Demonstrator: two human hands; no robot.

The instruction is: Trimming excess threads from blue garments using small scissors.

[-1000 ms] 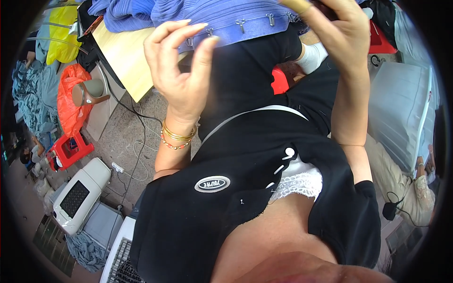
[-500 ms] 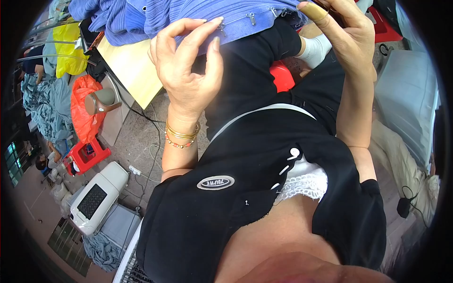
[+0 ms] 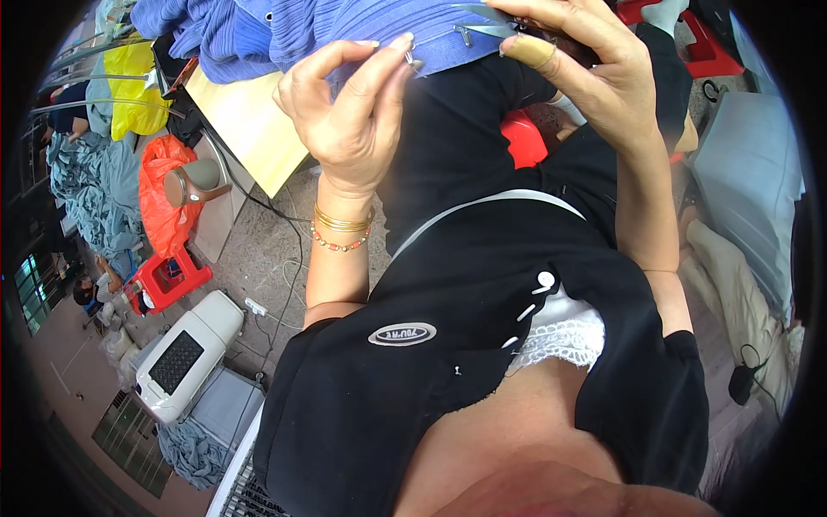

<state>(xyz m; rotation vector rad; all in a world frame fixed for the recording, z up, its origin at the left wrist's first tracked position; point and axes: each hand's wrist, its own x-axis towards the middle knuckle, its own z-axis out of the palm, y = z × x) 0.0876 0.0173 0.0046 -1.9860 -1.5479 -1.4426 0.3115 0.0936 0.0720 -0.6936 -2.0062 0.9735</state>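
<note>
A blue ribbed garment (image 3: 345, 26) lies across the far part of my lap and the worktop, with small metal clasps (image 3: 463, 35) along its near edge. My left hand (image 3: 349, 116), with gold bangles and a beaded bracelet at the wrist, pinches one of these clasps (image 3: 414, 62) between thumb and fingertips. To its right, my right hand (image 3: 594, 73) is closed round a pair of snips (image 3: 485, 21). Their blades point left over the garment; the handle is mostly hidden in my fingers. A yellowish cover wraps my right thumb.
A cream board (image 3: 245, 129) juts out at the left. Beyond it are a brown-and-grey cup (image 3: 194, 183), an orange bag (image 3: 164, 211), a red stool (image 3: 177, 280) and a white machine (image 3: 191, 355). A pale covered stack (image 3: 745, 164) stands at the right. Cables cross the floor.
My right hand has come left and lower, and the snips' blades now show over the garment. My left thumb has closed against the fingers on the clasp.
</note>
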